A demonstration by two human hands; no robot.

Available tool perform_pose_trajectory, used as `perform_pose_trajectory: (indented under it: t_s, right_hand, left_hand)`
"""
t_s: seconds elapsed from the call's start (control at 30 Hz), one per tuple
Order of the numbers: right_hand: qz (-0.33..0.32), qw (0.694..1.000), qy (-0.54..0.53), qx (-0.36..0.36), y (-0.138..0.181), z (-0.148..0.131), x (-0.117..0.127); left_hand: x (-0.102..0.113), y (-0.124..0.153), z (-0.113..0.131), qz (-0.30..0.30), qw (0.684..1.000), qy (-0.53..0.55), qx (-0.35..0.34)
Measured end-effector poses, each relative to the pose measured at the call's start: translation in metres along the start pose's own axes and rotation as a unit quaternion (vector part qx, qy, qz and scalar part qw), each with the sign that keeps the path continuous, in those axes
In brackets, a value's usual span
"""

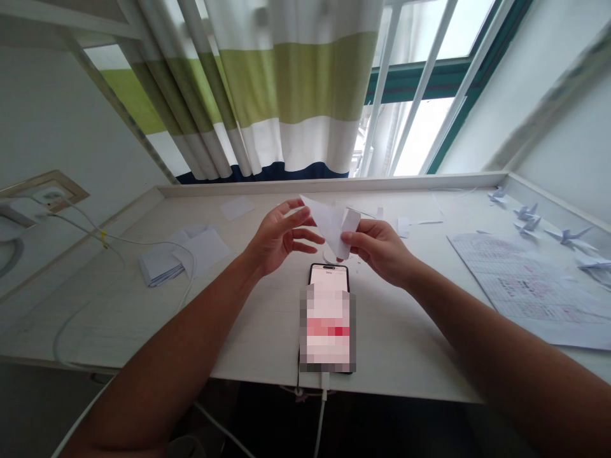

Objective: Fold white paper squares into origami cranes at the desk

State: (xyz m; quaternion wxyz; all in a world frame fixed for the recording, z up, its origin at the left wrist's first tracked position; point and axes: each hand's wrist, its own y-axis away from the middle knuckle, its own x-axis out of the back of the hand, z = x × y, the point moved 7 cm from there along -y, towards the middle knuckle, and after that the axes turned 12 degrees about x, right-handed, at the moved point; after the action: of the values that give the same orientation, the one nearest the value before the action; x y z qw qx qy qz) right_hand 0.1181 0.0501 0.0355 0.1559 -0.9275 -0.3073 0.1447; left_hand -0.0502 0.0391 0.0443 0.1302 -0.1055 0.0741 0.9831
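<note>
We see one white paper (333, 224), folded into a sharp triangle with a small flap at right, held up mid-scene, tilted, point toward far left.

A phone (328, 318) lies at the centre of the pale worktop (248, 331), near its front edge, with a white cable (319, 420) hanging below it. Left of centre sits a stack of white sheets (162, 264), and a small white square (237, 207) lies further back. A large printed sheet (529, 286) covers the right side, with small folded cranes (527, 216) behind it. A striped curtain (286, 83) hangs at the top, beside a window (429, 95), and a wall socket (45, 194) is at the left.
</note>
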Motion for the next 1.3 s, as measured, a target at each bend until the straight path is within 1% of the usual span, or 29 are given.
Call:
perform_pose_trajectory:
  t_s: [0.07,0.13,0.17,0.27,0.47,0.63,0.73,0.87,1.07,1.3]
  right_hand:
    - [0.01,1.0,0.001,0.013,-0.001,-0.002,0.003]
    - [-0.001,1.0,0.008,0.015,0.0,-0.003,0.001]
    - [-0.01,1.0,0.01,0.015,0.0,-0.003,0.0]
    - [-0.024,0.999,0.019,0.016,0.001,-0.004,-0.004]
    - [-0.031,0.998,0.049,0.025,0.001,-0.005,-0.006]
    - [-0.066,0.995,0.062,0.039,0.002,-0.006,-0.011]
    - [-0.074,0.994,0.053,0.063,0.003,-0.009,-0.016]
    - [-0.046,0.994,0.043,0.092,0.005,-0.013,-0.022]
    - [-0.017,0.994,0.012,0.103,0.007,-0.016,-0.024]
    - [0.005,0.998,-0.038,0.059,0.004,-0.012,-0.017]
  left_hand:
    - [-0.011,-0.001,-0.01,-0.038,0.999,0.011,0.021]
    - [-0.025,-0.001,-0.023,-0.092,0.994,-0.015,0.064]
    - [-0.029,0.0,-0.028,-0.094,0.993,-0.023,0.073]
    - [-0.032,0.001,-0.032,-0.066,0.996,-0.023,0.059]
    - [-0.032,0.004,-0.031,-0.023,0.999,-0.016,0.033]
    - [-0.035,0.005,-0.033,-0.036,0.999,-0.011,0.033]
    - [-0.037,0.006,-0.031,-0.033,0.999,0.009,0.003]
    - [-0.041,0.01,-0.025,-0.02,0.997,0.054,-0.045]
    - [-0.044,0.014,-0.024,-0.005,0.996,0.065,-0.067]
    - [-0.039,0.007,-0.026,0.0,0.994,0.071,-0.089]
